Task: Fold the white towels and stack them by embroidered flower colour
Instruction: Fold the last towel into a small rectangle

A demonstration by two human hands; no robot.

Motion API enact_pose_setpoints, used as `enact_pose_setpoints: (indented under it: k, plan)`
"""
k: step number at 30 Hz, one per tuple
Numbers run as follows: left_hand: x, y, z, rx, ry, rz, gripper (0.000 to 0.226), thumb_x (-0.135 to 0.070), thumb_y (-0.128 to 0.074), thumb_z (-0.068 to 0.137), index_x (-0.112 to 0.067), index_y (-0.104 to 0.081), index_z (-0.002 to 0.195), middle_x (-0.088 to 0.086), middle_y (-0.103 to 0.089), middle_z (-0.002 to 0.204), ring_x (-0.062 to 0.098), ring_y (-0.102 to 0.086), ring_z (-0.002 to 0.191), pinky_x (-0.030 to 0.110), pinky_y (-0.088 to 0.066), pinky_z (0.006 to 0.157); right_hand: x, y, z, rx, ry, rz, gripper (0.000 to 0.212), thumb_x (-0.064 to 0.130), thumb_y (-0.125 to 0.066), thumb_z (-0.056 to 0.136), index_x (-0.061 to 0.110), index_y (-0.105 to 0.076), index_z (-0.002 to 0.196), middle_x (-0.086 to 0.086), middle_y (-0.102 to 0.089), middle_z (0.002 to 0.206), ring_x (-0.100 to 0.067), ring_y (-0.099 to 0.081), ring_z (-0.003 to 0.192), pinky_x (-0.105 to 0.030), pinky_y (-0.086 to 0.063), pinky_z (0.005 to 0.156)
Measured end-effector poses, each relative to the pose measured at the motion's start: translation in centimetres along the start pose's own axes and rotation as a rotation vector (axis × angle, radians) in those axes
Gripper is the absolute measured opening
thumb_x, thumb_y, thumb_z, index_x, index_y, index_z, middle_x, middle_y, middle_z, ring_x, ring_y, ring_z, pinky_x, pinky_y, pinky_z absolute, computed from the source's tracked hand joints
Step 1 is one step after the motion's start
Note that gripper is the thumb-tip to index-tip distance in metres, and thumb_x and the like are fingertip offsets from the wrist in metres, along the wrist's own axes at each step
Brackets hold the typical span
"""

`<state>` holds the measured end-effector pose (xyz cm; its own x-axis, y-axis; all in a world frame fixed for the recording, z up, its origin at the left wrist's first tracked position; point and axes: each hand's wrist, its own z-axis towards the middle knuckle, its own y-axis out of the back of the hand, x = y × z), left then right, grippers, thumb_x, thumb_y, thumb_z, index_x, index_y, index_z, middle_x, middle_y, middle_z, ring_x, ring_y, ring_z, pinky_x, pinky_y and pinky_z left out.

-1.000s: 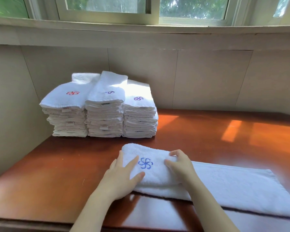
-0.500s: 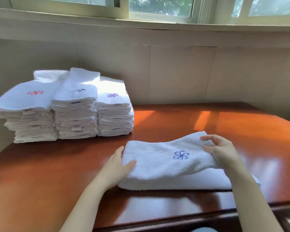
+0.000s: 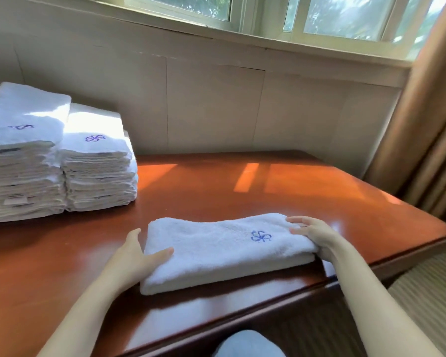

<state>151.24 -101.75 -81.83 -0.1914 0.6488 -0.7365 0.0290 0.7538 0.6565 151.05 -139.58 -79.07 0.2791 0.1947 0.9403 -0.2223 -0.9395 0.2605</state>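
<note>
A white towel (image 3: 216, 251) with a blue embroidered flower (image 3: 261, 236) lies folded into a long band near the front edge of the wooden table (image 3: 242, 186). My left hand (image 3: 137, 256) rests at its left end, thumb on top and fingers straight along the end. Over the right end lies my right hand (image 3: 317, 235), fingers stretched across the top layer; its thumb is hidden. At the far left stand two stacks of folded white towels, one (image 3: 23, 163) topped by a blue-purple flower, the other (image 3: 98, 173) by a purple flower.
A panelled wall and window sill run behind the table. A brown curtain (image 3: 428, 124) hangs at the right. The table's right corner (image 3: 443, 233) ends just past my right hand. A knee in light blue cloth (image 3: 247, 343) shows below the front edge.
My right hand has carried the towel's top layer to the right and laid it down flat. The flower now sits near the right end. The view has swung right, hiding the red-flower stack.
</note>
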Motion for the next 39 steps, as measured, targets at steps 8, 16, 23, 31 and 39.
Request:
enact_pose_setpoints:
  k: [8,16,23,31,39]
  plan:
    - [0.1,-0.6,-0.5,0.007,-0.008,0.003,0.096,-0.053,-0.073,0.074,-0.020,-0.021,0.148,0.009,-0.047,0.141,0.029,-0.051,0.122,0.036,-0.039,0.088,-1.3,0.7,0.2,-0.168,0.191,-0.477,0.019,0.021,-0.069,0.084,0.023,-0.067,0.103,0.000,-0.061,0.090,-0.014,-0.057,0.081,-0.020,-0.043,0.065]
    - [0.6,-0.3,0.4,0.063,0.026,-0.161,0.078,-0.034,-0.067,0.085,-0.023,-0.022,0.148,0.002,-0.065,0.100,0.015,-0.063,0.075,0.028,-0.047,0.055,-2.3,-1.6,0.2,-0.300,0.274,-0.939,0.029,0.027,-0.036,0.100,0.018,-0.049,0.125,-0.010,-0.055,0.123,-0.031,-0.054,0.109,-0.036,-0.043,0.082]
    - [-1.5,-1.2,-2.8,-0.451,-0.352,0.486,0.057,-0.032,-0.057,0.090,-0.001,-0.046,0.136,0.022,-0.058,0.113,0.042,-0.059,0.095,0.050,-0.052,0.073,0.9,-5.6,-1.5,-0.374,0.607,-1.067,0.048,0.003,-0.043,0.089,0.014,-0.049,0.135,-0.014,-0.031,0.150,-0.028,-0.035,0.133,-0.034,-0.028,0.107]
    - [-3.7,-5.3,-1.7,-0.033,-0.348,0.753,0.068,-0.063,-0.017,0.095,-0.029,-0.007,0.153,-0.006,-0.003,0.161,0.008,-0.004,0.147,0.038,-0.005,0.119,-1.9,-12.5,-2.4,0.166,0.655,-1.109,0.052,0.047,-0.023,0.101,0.028,-0.024,0.149,0.003,-0.016,0.159,-0.016,-0.011,0.146,-0.043,-0.002,0.118]
    - [-3.1,-3.9,-0.4,0.016,-0.265,0.624,0.069,-0.062,-0.021,0.095,-0.025,-0.012,0.152,-0.008,0.001,0.161,0.009,0.002,0.147,0.045,-0.014,0.117,-1.4,-4.7,2.7,0.059,0.367,-1.147,0.053,0.046,-0.021,0.102,0.028,-0.020,0.152,0.003,-0.015,0.160,-0.015,-0.008,0.147,-0.040,-0.006,0.118]
